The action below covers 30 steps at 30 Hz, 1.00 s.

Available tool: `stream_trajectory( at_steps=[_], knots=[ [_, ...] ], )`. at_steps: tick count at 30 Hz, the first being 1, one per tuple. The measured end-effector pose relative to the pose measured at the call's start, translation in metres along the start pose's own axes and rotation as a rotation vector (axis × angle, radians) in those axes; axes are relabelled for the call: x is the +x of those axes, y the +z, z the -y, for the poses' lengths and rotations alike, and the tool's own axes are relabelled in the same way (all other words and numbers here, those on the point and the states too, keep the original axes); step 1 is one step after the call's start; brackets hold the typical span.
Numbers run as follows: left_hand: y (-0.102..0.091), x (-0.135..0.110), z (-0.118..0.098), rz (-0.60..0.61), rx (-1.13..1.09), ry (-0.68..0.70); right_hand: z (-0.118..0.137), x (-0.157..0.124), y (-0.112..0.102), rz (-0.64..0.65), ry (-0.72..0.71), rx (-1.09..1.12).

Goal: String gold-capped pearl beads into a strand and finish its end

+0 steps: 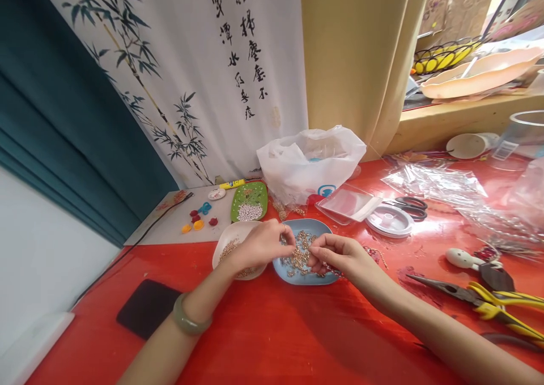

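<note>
Many gold beads (298, 253) in blue dish (304, 278)

Lower frame is taken up by a glossy red table top (272, 328); glare is noted on it at right of centre. A dark teal curtain (63, 107) is hung at upper left, with a white wall (38, 249) seen below it. A white cloth painted with ink bamboo and calligraphy (191, 73) is hung at upper centre, a beige curtain (357, 56) beside it. A wooden ledge (450, 121) is lit by daylight at upper right.
</note>
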<state>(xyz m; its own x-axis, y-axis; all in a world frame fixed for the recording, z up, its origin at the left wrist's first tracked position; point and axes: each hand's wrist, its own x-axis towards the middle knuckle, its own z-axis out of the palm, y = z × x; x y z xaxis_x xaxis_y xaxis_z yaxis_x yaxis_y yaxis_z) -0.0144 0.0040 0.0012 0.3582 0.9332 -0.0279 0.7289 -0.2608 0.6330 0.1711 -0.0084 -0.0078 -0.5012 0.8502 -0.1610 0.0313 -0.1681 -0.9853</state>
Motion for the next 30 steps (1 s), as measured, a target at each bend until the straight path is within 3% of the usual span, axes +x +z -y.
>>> stream_trajectory(
  at_steps=[5, 9, 30],
  knots=[
    [0.003, 0.009, 0.001, -0.047, -0.625, -0.12, 0.0, 0.0, 0.0, -0.015, 0.027, 0.013],
    [0.009, 0.01, -0.001, -0.054, -0.87, -0.184, -0.001, -0.001, 0.0, -0.011, 0.016, 0.024],
    [0.013, 0.009, 0.006, 0.002, -0.977, -0.177, -0.002, -0.002, 0.0, -0.028, -0.016, 0.086]
  ],
)
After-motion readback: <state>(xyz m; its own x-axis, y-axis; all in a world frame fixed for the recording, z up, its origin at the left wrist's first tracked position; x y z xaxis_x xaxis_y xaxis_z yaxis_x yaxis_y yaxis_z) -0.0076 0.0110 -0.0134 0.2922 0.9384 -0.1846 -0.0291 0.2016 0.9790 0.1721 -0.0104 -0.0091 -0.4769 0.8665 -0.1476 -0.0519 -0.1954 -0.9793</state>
